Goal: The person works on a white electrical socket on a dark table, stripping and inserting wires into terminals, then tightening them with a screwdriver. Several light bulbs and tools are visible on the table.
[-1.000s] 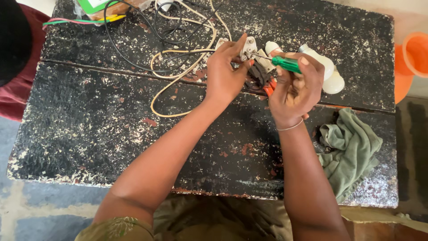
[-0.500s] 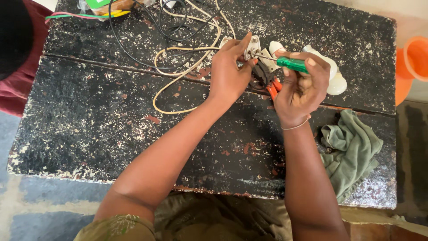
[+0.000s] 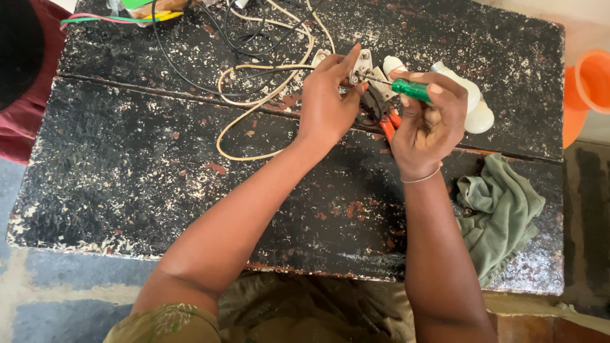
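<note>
My left hand (image 3: 327, 105) pinches a small white electrical fitting (image 3: 363, 65) above a black, chipped table (image 3: 146, 165). My right hand (image 3: 427, 124) grips a green-handled screwdriver (image 3: 412, 89), its metal tip pressed against the fitting. A cream cable (image 3: 254, 95) loops across the table from behind my left hand. Pliers with red-orange handles (image 3: 389, 122) lie on the table under my hands, partly hidden. A thin bracelet circles my right wrist.
Two white light bulbs (image 3: 473, 105) lie just right of my right hand. A crumpled green cloth (image 3: 502, 213) rests at the table's right edge. Black wires (image 3: 190, 70) and a green box (image 3: 143, 5) sit at the far side. An orange container (image 3: 588, 79) stands at the right; another person's dark red clothing (image 3: 25, 114) shows at the left.
Both hands have shifted a little to the right and away from me with the fitting and screwdriver. The cream cable has been pulled slightly along.
</note>
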